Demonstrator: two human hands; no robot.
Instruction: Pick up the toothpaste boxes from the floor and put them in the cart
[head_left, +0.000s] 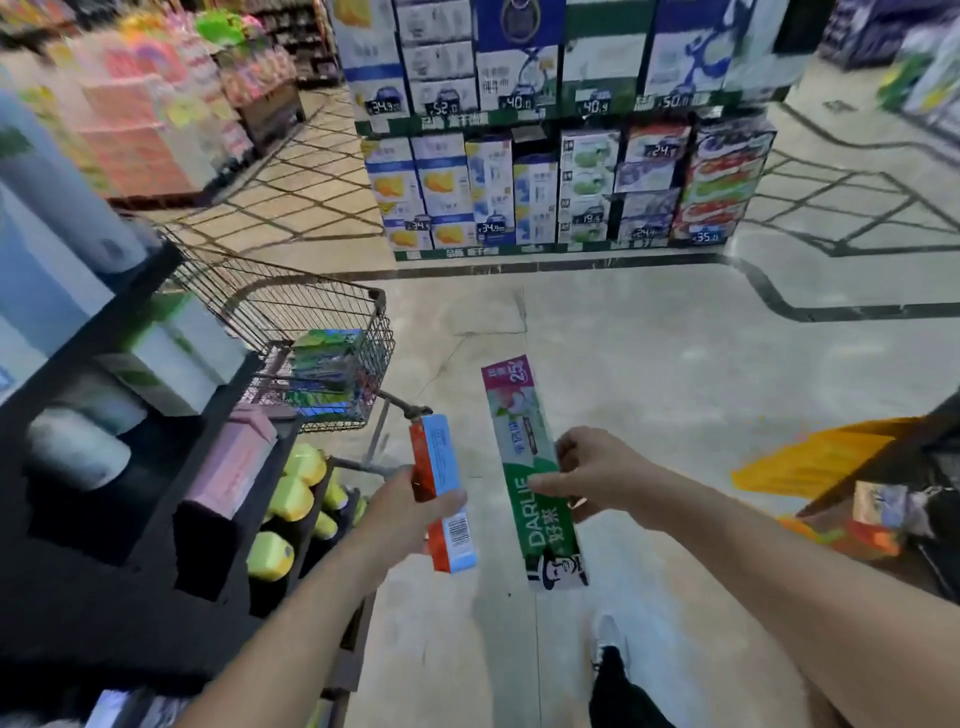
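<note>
Cart (291, 306) contents blurred behind wire.

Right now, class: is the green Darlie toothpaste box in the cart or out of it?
Out: the right hand holds the green Darlie box over the floor, beside the cart.

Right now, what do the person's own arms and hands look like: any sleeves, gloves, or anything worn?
Both forearms are bare, no sleeves or gloves in view. The left hand shows nothing worn. The right hand seems to have a ring on one of its fingers, though it is blurred.
</note>
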